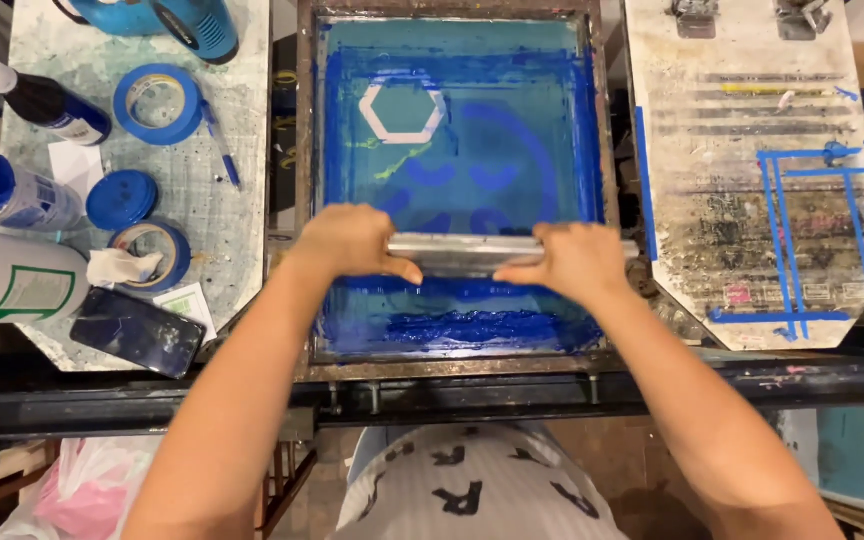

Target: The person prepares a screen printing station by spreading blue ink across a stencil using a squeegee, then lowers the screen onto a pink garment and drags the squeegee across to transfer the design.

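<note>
One squeegee [472, 252], two hands, one screen frame [304, 150].

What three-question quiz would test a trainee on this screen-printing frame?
1. True or false: both hands grip the squeegee.
2. Which colour is the ink pooled on the screen? A red, B blue, C yellow.
3. Which shape shows at the screen's upper left?

Key:
1. True: the left hand and right hand hold it.
2. B.
3. A pale hexagon outline.
</note>
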